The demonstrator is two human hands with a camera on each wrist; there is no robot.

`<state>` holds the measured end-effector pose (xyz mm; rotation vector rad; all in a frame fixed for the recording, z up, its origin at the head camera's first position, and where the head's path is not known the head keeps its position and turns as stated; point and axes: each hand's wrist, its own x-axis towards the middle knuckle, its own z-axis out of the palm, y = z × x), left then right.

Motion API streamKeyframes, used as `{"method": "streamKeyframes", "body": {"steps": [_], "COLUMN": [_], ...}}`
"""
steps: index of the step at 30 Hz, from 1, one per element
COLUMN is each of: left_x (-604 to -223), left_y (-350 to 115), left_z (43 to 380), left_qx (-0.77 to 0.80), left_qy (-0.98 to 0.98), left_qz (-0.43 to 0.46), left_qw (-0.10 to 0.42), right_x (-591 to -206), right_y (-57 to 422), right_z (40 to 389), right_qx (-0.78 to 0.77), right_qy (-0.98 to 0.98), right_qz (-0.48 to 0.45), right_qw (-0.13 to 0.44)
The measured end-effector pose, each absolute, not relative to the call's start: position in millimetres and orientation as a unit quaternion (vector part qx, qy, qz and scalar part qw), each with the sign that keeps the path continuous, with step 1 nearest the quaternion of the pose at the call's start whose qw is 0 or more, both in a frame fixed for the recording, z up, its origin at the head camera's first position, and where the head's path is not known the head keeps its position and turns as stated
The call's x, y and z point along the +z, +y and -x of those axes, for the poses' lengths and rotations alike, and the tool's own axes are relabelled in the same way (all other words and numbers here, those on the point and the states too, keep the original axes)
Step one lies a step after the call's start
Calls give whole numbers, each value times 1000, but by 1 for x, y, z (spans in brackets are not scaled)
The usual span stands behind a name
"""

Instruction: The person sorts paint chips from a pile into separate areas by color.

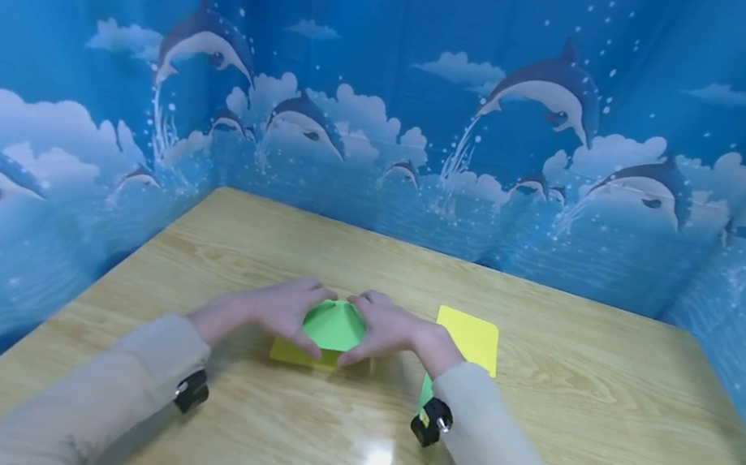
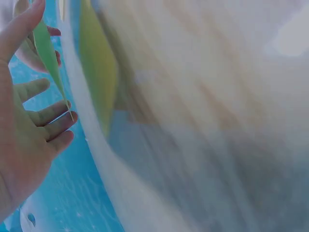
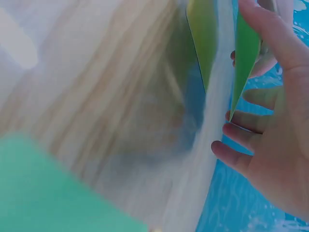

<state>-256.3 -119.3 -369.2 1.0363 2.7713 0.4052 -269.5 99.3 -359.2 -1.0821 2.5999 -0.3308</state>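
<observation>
A thin green card (image 1: 334, 326) is raised off the table between both hands, its shape tapering toward the far side in the head view. My left hand (image 1: 289, 309) holds its left edge, thumb on the near side and fingers beyond. On the opposite edge, my right hand (image 1: 390, 327) grips it the same way. In the left wrist view the green card (image 2: 47, 50) appears nearly edge-on, one corner against the fingers. The right wrist view shows the green card (image 3: 246, 48) with its corner at the fingertips. Below it lies a yellow card (image 1: 302, 354), partly hidden.
Right of the hands, another yellow card (image 1: 474, 338) lies on the wooden table (image 1: 577, 431). A second green card (image 1: 425, 393) shows partly from under the right forearm. Blue dolphin-print curtains (image 1: 387, 62) surround the table's back and sides. Each wrist carries a small black camera.
</observation>
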Motion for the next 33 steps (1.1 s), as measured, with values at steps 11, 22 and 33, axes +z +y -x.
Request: {"method": "streamKeyframes", "body": {"steps": [11,22,33], "left_x": [-362,-356,-366], "left_y": [-72,-17,34], "left_z": [261,259,246], "left_qx": [111,89,6], "left_qy": [909,899,879], "left_qz": [-398,-426,-476], "left_qw": [47,44,9], "right_x": [-345,-347,-357], "right_y": [158,216,260], "right_z": [256,239,211], "right_qx": [-126,-135,-124], "right_qy": [917,928,937], "right_qz": [361,333,313], "right_qw": [109,94,89]}}
